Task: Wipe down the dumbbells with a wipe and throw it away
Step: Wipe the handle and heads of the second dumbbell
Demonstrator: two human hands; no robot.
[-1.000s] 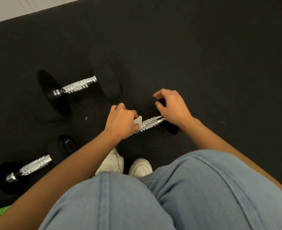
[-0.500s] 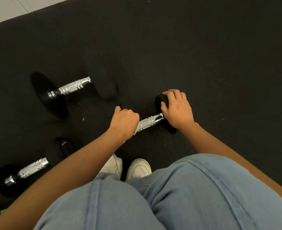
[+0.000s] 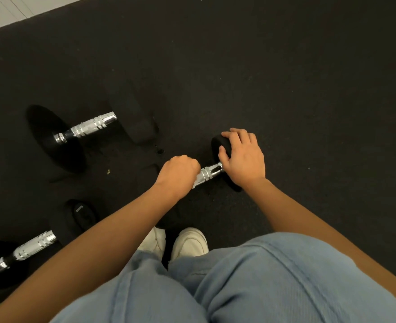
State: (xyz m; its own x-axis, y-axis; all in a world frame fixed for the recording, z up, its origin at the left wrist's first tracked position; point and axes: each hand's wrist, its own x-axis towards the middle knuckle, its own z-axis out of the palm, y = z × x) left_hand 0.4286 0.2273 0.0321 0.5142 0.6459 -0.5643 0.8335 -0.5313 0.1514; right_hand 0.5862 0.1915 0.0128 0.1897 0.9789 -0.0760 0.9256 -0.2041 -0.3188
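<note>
A small dumbbell with a chrome handle and black heads lies on the black floor in front of my knees. My left hand is curled round the left part of its handle; the wipe is hidden under that fist. My right hand grips the dumbbell's right head, fingers over the top and thumb on its inner face. The left head is hidden behind my left wrist and forearm.
A large dumbbell lies to the left on the floor mat. Another dumbbell lies at the lower left. My white shoes and jeans-clad knees fill the bottom. Pale flooring shows at the top left corner.
The white wipe that stuck out of my left fist has gone out of sight under it. My right hand moved from the handle's end onto the right head.
</note>
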